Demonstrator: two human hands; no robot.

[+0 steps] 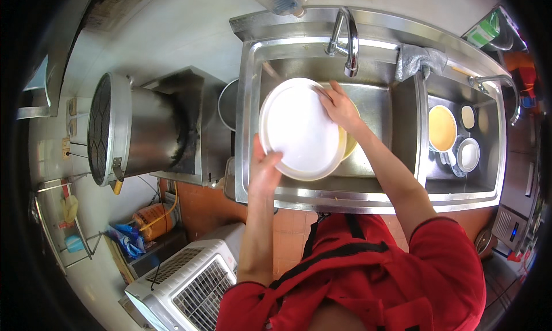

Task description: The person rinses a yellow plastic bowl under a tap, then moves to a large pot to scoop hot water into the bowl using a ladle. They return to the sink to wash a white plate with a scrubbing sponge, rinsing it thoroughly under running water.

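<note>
A round white dish, its pale face towards me, is held over the large steel sink basin. My left hand grips its lower left rim, thumb on the face. Against the upper right rim lies my right hand, fingers bent onto the dish. Something thin and dark shows at those fingertips, too small to name. Behind the dish, a yellowish round vessel is partly hidden. Above the basin stands a chrome faucet, its spout pointing down.
The right basin holds an orange-yellow bowl and a small white bowl. A grey cloth hangs over the divider. A second faucet stands right. Leftward are a large steel cylinder, an orange gas cylinder and an air cooler.
</note>
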